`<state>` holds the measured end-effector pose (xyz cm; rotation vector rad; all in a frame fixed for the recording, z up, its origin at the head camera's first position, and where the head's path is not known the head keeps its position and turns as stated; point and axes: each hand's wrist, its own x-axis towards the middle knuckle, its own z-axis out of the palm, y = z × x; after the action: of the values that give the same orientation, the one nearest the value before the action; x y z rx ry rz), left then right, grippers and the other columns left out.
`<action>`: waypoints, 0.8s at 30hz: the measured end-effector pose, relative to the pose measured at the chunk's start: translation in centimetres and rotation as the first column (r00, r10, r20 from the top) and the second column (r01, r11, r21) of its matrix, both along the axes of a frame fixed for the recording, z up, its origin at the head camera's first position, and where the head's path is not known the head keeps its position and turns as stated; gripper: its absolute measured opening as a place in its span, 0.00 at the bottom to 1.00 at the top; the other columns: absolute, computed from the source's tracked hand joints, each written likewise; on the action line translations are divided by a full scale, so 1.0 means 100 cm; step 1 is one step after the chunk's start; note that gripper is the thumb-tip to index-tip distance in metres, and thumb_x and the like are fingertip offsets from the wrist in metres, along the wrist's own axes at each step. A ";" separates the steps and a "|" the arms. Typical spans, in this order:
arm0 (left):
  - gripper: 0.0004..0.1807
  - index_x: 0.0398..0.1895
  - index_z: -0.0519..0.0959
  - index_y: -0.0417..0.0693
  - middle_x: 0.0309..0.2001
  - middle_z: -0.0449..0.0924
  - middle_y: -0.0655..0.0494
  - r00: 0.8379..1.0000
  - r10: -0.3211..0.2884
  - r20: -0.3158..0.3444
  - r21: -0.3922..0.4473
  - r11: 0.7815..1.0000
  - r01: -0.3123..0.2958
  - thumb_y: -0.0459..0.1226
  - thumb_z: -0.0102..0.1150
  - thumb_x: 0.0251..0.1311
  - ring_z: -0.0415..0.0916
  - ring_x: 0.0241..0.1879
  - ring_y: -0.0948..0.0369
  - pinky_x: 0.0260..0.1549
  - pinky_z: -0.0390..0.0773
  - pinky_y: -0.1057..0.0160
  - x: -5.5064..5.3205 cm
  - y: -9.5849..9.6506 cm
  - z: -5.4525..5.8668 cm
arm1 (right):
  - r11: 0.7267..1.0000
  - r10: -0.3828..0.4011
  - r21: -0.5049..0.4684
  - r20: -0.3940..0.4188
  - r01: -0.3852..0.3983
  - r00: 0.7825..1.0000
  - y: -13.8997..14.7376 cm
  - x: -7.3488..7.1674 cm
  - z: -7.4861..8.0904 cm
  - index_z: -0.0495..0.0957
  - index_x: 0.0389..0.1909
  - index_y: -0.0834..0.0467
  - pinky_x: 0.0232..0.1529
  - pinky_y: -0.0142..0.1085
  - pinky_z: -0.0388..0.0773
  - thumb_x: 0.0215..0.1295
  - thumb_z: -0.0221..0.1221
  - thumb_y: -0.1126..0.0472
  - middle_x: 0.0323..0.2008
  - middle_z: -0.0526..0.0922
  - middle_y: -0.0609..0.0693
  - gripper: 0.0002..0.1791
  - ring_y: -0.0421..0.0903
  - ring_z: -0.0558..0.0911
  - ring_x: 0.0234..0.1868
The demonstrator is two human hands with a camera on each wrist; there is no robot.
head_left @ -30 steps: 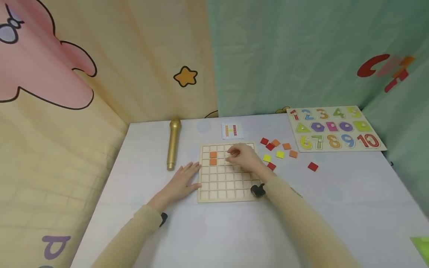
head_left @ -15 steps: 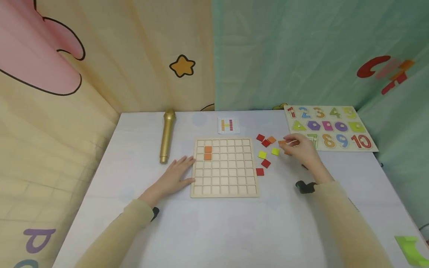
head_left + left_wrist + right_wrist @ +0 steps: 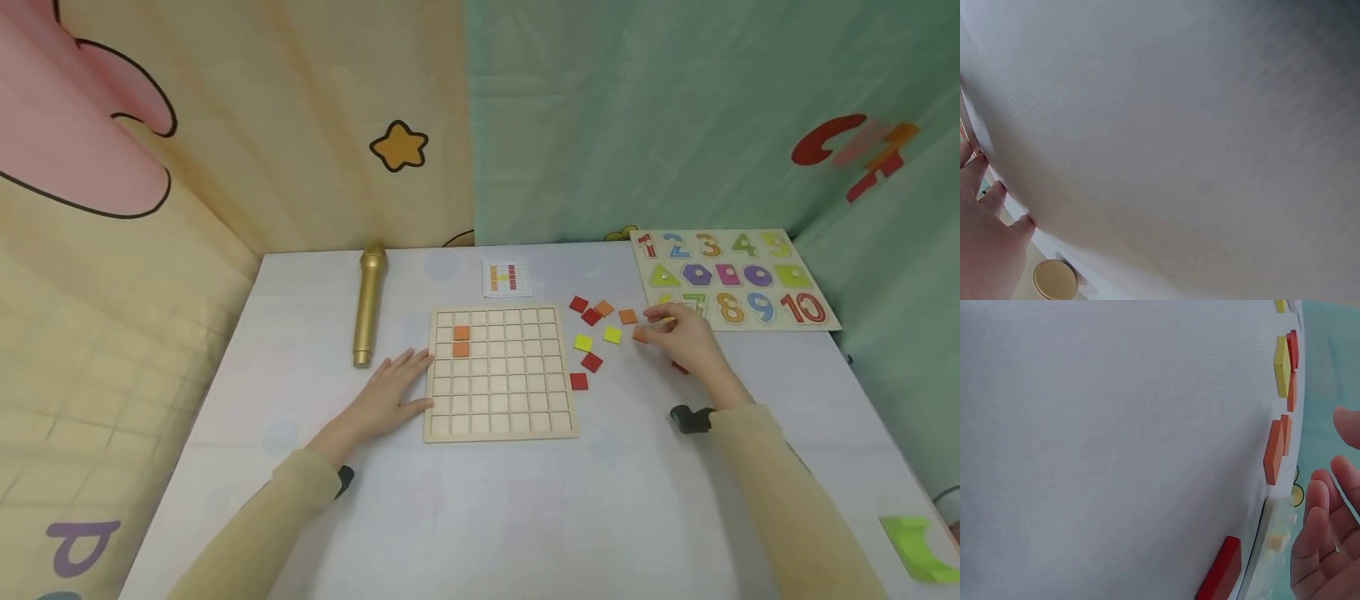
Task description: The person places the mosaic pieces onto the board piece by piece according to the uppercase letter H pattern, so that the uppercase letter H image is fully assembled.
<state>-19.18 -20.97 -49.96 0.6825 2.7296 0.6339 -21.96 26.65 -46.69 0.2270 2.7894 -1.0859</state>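
Observation:
My left hand lies spread on the table, its fingertips at the left edge of a wooden grid board. Two orange square tiles sit one above the other in cells at the board's upper left. To the right of the board my right hand hovers over a loose orange tile. In the right wrist view that orange tile lies on the table, and the thumb and fingers are apart with nothing between them. A red tile lies nearby.
Loose red, yellow and orange tiles are scattered right of the board. A card with a coloured pattern lies behind it. A gold microphone is at left, a number puzzle board at back right, and a green piece at far right.
My right hand has gone from above the grid board rightward to the loose tiles, then slightly further right. My left hand has stayed beside the board. The head view has shifted a little.

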 end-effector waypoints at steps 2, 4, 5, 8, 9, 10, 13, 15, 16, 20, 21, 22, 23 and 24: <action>0.42 0.76 0.57 0.45 0.78 0.53 0.48 1.000 0.001 0.004 0.002 1.000 -0.001 0.48 0.62 0.64 0.44 0.78 0.45 0.76 0.41 0.39 0.000 0.000 0.001 | 1.000 0.006 0.011 0.004 -0.007 1.000 0.000 0.000 -0.003 0.74 0.60 0.61 0.32 0.36 0.76 0.64 0.64 0.48 0.54 0.74 0.61 0.29 0.55 0.74 0.43; 0.42 0.76 0.56 0.45 0.78 0.53 0.48 1.000 0.001 0.005 0.004 1.000 -0.001 0.48 0.62 0.64 0.44 0.78 0.45 0.76 0.40 0.39 0.000 0.000 0.001 | 1.000 0.016 0.027 0.002 -0.016 1.000 0.000 -0.001 -0.006 0.74 0.59 0.62 0.38 0.39 0.77 0.65 0.64 0.50 0.54 0.74 0.62 0.27 0.57 0.74 0.46; 0.42 0.76 0.56 0.45 0.78 0.53 0.48 1.000 0.002 0.005 0.004 1.000 -0.002 0.48 0.62 0.64 0.44 0.78 0.45 0.76 0.40 0.40 0.000 0.000 0.000 | 0.999 0.022 0.036 -0.002 -0.022 1.000 0.000 -0.001 -0.008 0.74 0.58 0.63 0.42 0.41 0.77 0.65 0.63 0.52 0.55 0.74 0.62 0.26 0.57 0.74 0.48; 0.42 0.76 0.56 0.45 0.78 0.53 0.48 1.000 0.004 0.002 -0.002 1.000 -0.004 0.48 0.62 0.64 0.44 0.78 0.45 0.76 0.41 0.40 -0.001 0.000 -0.001 | 0.999 0.033 0.042 -0.003 -0.033 0.999 -0.002 -0.001 -0.011 0.75 0.57 0.65 0.48 0.46 0.76 0.65 0.63 0.57 0.55 0.73 0.63 0.23 0.59 0.72 0.50; 0.42 0.77 0.56 0.45 0.78 0.53 0.48 1.000 0.004 0.001 -0.004 1.000 -0.004 0.48 0.62 0.63 0.44 0.78 0.45 0.76 0.41 0.40 -0.001 0.000 -0.002 | 0.998 0.035 0.046 -0.002 -0.035 0.999 -0.002 -0.001 -0.012 0.75 0.57 0.65 0.49 0.47 0.76 0.65 0.63 0.58 0.54 0.73 0.63 0.22 0.59 0.72 0.50; 0.42 0.77 0.56 0.45 0.78 0.53 0.48 1.000 0.005 0.001 -0.005 1.000 -0.005 0.48 0.62 0.63 0.44 0.78 0.46 0.76 0.41 0.40 -0.001 0.000 -0.002 | 0.998 0.038 0.051 -0.001 -0.038 0.999 -0.003 -0.001 -0.012 0.75 0.56 0.65 0.49 0.47 0.75 0.65 0.63 0.59 0.53 0.73 0.63 0.22 0.59 0.72 0.49; 0.43 0.76 0.56 0.45 0.78 0.53 0.48 1.000 0.004 -0.002 -0.001 1.000 -0.004 0.49 0.63 0.63 0.44 0.78 0.46 0.76 0.40 0.40 -0.001 -0.001 -0.004 | 0.997 0.045 0.070 -0.008 -0.045 0.999 -0.005 -0.001 -0.014 0.76 0.55 0.65 0.46 0.45 0.74 0.65 0.62 0.60 0.52 0.73 0.63 0.20 0.58 0.71 0.47; 0.42 0.76 0.57 0.45 0.78 0.53 0.48 1.000 0.002 -0.005 0.003 1.000 -0.002 0.49 0.63 0.63 0.44 0.78 0.46 0.76 0.40 0.40 -0.002 -0.001 -0.004 | 0.995 0.049 0.086 -0.016 -0.047 0.999 -0.006 -0.002 -0.015 0.77 0.54 0.66 0.46 0.45 0.74 0.65 0.62 0.60 0.51 0.73 0.63 0.19 0.57 0.71 0.46; 0.42 0.76 0.57 0.45 0.77 0.53 0.48 1.000 0.002 -0.007 0.006 1.000 -0.002 0.49 0.62 0.63 0.44 0.78 0.46 0.76 0.40 0.40 -0.002 -0.001 -0.004 | 0.995 0.051 0.092 -0.022 -0.049 0.998 -0.007 -0.002 -0.015 0.77 0.54 0.66 0.45 0.45 0.74 0.65 0.62 0.61 0.51 0.73 0.63 0.19 0.57 0.71 0.46; 0.42 0.77 0.56 0.46 0.78 0.53 0.49 1.000 0.006 -0.008 -0.003 1.000 -0.006 0.49 0.62 0.64 0.44 0.78 0.46 0.76 0.40 0.40 -0.002 -0.002 -0.004 | 0.991 0.057 0.120 -0.029 -0.053 0.998 -0.008 -0.003 -0.015 0.77 0.54 0.66 0.45 0.45 0.75 0.65 0.61 0.62 0.49 0.74 0.63 0.19 0.57 0.72 0.45; 0.43 0.77 0.56 0.46 0.78 0.53 0.49 1.000 0.008 -0.003 -0.006 1.000 -0.008 0.49 0.62 0.64 0.44 0.78 0.46 0.76 0.40 0.40 -0.002 -0.002 -0.004 | 0.991 0.057 0.125 -0.025 -0.053 0.998 -0.008 -0.003 -0.016 0.77 0.54 0.67 0.45 0.45 0.75 0.65 0.61 0.62 0.48 0.74 0.64 0.19 0.57 0.72 0.44; 0.43 0.77 0.56 0.47 0.78 0.52 0.49 1.000 0.010 0.003 -0.012 1.000 -0.010 0.50 0.62 0.64 0.43 0.78 0.46 0.76 0.40 0.41 -0.002 -0.002 -0.004 | 0.990 0.055 0.128 -0.021 -0.052 0.998 -0.009 -0.002 -0.016 0.77 0.54 0.67 0.45 0.45 0.75 0.65 0.61 0.62 0.48 0.74 0.64 0.19 0.57 0.72 0.44; 0.43 0.77 0.56 0.46 0.78 0.52 0.49 1.000 0.008 0.002 -0.015 1.000 -0.008 0.49 0.62 0.64 0.44 0.78 0.46 0.76 0.40 0.40 -0.002 -0.002 -0.004 | 0.990 0.054 0.132 -0.017 -0.052 0.998 -0.009 -0.002 -0.016 0.77 0.54 0.67 0.45 0.46 0.75 0.65 0.61 0.62 0.48 0.75 0.64 0.19 0.57 0.72 0.44; 0.43 0.77 0.56 0.47 0.78 0.52 0.49 1.000 0.010 0.008 -0.017 1.000 -0.010 0.50 0.62 0.64 0.43 0.78 0.46 0.76 0.40 0.41 -0.001 -0.001 -0.004 | 0.990 0.052 0.135 -0.014 -0.049 0.999 -0.009 -0.001 -0.016 0.77 0.54 0.67 0.45 0.46 0.76 0.65 0.61 0.63 0.48 0.75 0.64 0.19 0.57 0.72 0.44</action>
<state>-19.32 -21.10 -50.37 0.6611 2.7296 0.6136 -22.10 25.76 -48.33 0.1608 2.8701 -0.8945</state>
